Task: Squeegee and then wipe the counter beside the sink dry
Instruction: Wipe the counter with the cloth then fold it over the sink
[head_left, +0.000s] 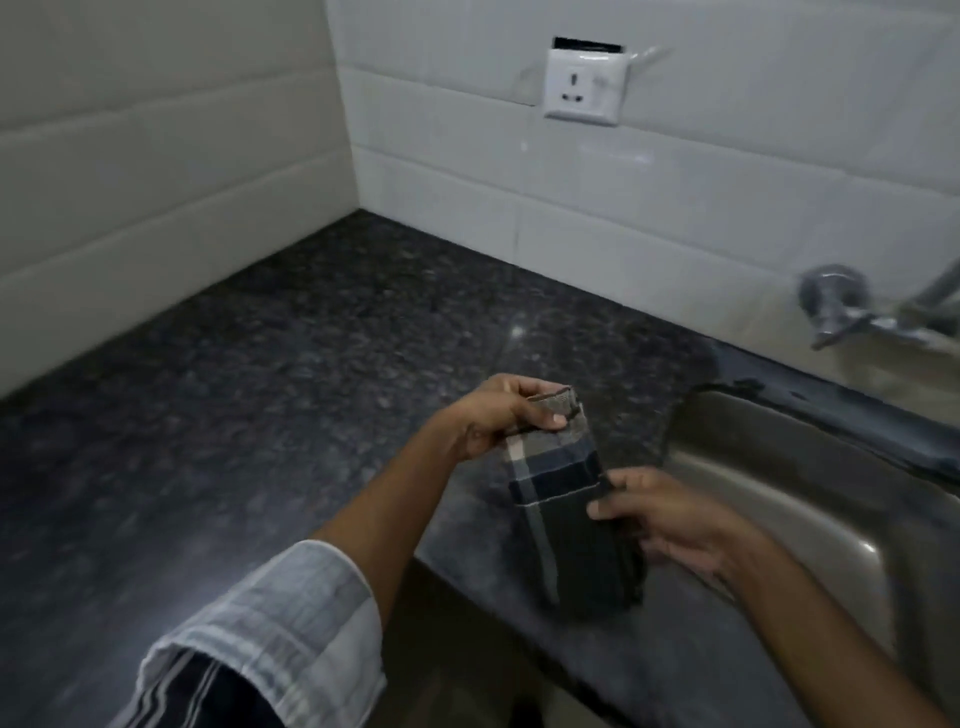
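stage: judging by the cloth in hand and no squeegee in view, the squeegee pass looks finished or set aside; the wiping pass seems about to start, not yet begun.
cloth (566, 499): a dark folded checked cloth, held up off the counter between both hands, above the front edge just left of the sink.
left hand (498, 415): fingers closed, pinching the cloth's upper end.
right hand (670, 519): fingers closed around the cloth's lower right edge.
counter (260, 405): dark speckled stone, running from the wall corner to the sink; whether it is wet cannot be told for sure, though a faint sheen shows near the sink edge.
sink (810, 483): steel basin at the right, its rim touching the counter.
left to do: lay the cloth flat and wipe the whole stretch of counter, most likely the strip beside the sink first.
risk: the folded cloth covers little surface in one pass, so streaks may stay.
count, hands: two.
count, cloths: one.
count, squeegees: none seen.
count, sinks: one.
count, taps (852, 312): one, on the wall above the sink.
count, wall sockets (584, 85): one, on the tiles.
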